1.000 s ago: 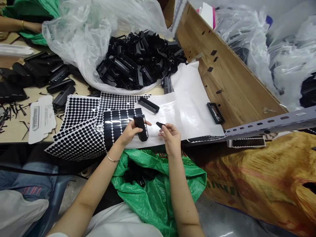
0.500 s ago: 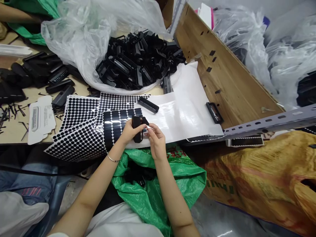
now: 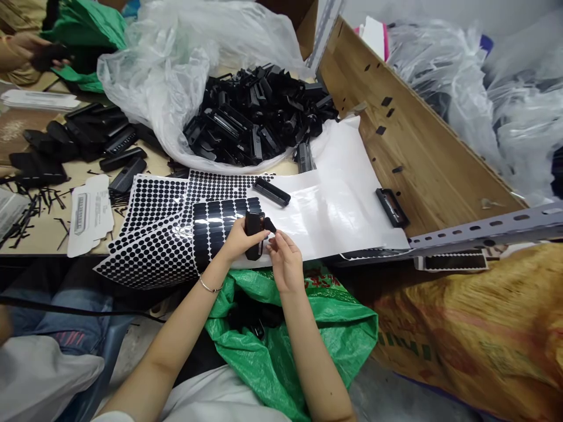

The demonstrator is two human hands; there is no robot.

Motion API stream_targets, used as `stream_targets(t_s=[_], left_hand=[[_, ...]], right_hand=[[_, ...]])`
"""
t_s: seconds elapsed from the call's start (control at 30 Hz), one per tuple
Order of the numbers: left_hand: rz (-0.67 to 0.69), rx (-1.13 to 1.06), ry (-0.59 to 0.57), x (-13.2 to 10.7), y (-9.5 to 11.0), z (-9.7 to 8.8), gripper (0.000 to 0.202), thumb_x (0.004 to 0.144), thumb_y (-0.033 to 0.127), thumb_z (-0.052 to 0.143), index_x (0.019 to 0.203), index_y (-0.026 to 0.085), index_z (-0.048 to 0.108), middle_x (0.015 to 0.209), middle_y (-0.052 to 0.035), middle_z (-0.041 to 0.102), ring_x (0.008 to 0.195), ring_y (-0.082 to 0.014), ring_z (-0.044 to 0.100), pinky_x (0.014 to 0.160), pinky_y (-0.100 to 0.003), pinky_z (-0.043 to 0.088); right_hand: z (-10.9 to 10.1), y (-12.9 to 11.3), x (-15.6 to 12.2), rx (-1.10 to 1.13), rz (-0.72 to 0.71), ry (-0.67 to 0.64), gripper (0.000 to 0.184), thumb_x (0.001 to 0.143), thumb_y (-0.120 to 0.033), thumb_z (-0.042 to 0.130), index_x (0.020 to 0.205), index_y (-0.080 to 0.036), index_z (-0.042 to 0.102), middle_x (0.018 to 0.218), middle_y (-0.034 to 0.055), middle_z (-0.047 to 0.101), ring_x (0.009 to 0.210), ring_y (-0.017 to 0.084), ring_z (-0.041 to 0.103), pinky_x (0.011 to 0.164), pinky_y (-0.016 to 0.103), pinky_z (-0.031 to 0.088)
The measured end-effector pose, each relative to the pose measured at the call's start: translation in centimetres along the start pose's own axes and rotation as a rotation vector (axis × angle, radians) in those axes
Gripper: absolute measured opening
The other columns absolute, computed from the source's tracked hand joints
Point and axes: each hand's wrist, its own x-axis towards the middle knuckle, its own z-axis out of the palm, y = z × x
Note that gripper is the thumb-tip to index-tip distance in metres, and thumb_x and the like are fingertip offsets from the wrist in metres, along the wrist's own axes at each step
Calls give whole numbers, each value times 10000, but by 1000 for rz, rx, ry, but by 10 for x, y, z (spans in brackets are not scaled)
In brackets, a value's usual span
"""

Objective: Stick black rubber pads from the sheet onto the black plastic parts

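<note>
Just above the near table edge, my left hand (image 3: 240, 239) is wrapped round a black plastic housing (image 3: 254, 251), held upright. A small black piece (image 3: 269, 225) sticks out from the housing's right side. My right hand (image 3: 285, 255) pinches at this piece with thumb and fingertips; whether it is joined to the housing I cannot tell. Under and left of the housing lies a sheet of black oblong stickers (image 3: 213, 220), overlapping sheets of round black stickers (image 3: 153, 202). Another black housing (image 3: 271, 191) lies behind my hands on white backing paper (image 3: 325, 205).
A clear plastic bag (image 3: 153, 88) spills a heap of black parts (image 3: 264, 111). An open green sack (image 3: 338, 328) hangs below the table edge. A wooden board (image 3: 413, 140) walls off the right side. At the far left, another person's hand (image 3: 33, 50) holds something dark.
My head view has shifted slightly, so the table appears further right and lower. My hands stay together at the housing. The other person's hand has come into view at the far left.
</note>
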Motion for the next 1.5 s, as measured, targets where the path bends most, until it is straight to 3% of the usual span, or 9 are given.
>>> stream_targets(t_s=[0.27, 0.47, 0.77, 1.03, 1.13, 1.27, 1.4, 1.5], left_hand=[[-8, -30, -30, -2, -3, -1, 318, 576, 341, 822, 762, 167, 631, 675, 14, 610, 621, -133, 564, 606, -269, 477], [4, -25, -19, -4, 0, -2, 305, 568, 299, 833, 743, 178, 614, 647, 27, 588, 617, -140, 546, 599, -280, 469], [19, 19, 10, -2, -3, 0, 294, 546, 294, 797, 738, 169, 612, 668, 9, 632, 606, -137, 583, 583, -266, 499], [-15, 13, -19, -5, -2, 0, 262, 561, 274, 790, 725, 157, 622, 635, 5, 630, 504, -126, 565, 461, -246, 474], [-26, 5, -25, -5, -2, 1, 236, 574, 250, 775, 738, 153, 636, 653, -4, 657, 485, -122, 572, 449, -243, 480], [-34, 17, -34, -5, -2, 1, 217, 596, 246, 746, 766, 147, 654, 754, -33, 711, 542, -137, 617, 478, -245, 510], [4, 50, -44, -6, 0, 1, 209, 589, 240, 750, 750, 148, 655, 811, -49, 732, 701, -171, 675, 614, -259, 558], [-19, 48, -83, -7, 2, 2, 220, 593, 254, 755, 754, 147, 648, 803, -50, 727, 625, -148, 656, 578, -257, 553]], right_hand=[[3, -1, -2, 59, 29, 31, 233, 576, -324, 847, 706, -209, 692, 704, -25, 627, 687, 111, 574, 638, 242, 496], [3, -2, -3, 0, 41, -19, 252, 586, -351, 845, 701, -192, 686, 674, -23, 609, 666, 114, 564, 644, 252, 502], [3, -1, 0, 53, 125, 2, 203, 591, -290, 846, 657, -174, 694, 604, -34, 600, 583, 91, 538, 583, 235, 479], [1, 0, -4, 124, 254, 2, 127, 681, -266, 790, 741, -169, 735, 739, 5, 699, 624, 96, 584, 620, 234, 494], [1, -1, -6, 112, 265, 1, 140, 671, -269, 806, 750, -178, 734, 733, 0, 698, 627, 98, 576, 567, 226, 464], [0, -4, -11, 97, 275, 11, 152, 654, -270, 819, 728, -183, 717, 730, -3, 689, 621, 95, 561, 507, 216, 416], [-1, -11, -19, 116, 339, 15, 128, 676, -253, 805, 713, -189, 701, 734, 2, 678, 630, 103, 560, 507, 222, 417], [-1, -17, -28, 158, 409, 3, 120, 710, -268, 787, 709, -197, 690, 731, -1, 667, 648, 109, 566, 526, 228, 429]])
